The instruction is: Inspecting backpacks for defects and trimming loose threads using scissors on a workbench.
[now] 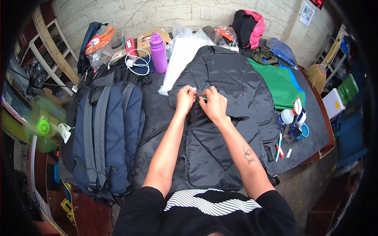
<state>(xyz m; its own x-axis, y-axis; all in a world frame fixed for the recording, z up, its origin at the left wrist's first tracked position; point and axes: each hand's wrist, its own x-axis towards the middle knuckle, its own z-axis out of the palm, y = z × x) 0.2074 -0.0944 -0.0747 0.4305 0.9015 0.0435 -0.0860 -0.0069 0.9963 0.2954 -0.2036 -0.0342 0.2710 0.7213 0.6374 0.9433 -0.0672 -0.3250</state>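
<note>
A large black quilted fabric piece (224,145), like a backpack body or panel, lies flat in front of me with stitched diagonal lines and a long seam. Over its upper left part both my hands work close together. My left hand (186,100) is closed in a pinch at the seam; what lies between its fingertips is too small to tell. My right hand (215,104) is curled around a small, thin dark tool with a teal bit (204,97), its kind mostly hidden by the fingers. The tool's tip points toward the left fingertips.
Stacked navy backpacks (114,137) lie at the left. Behind them stand a purple bottle (158,53) and a looped white cable (136,63). White sheeting (183,59) and green fabric (277,84) flank the black piece. A spray bottle (289,114) and blue cup (303,131) stand near the right edge.
</note>
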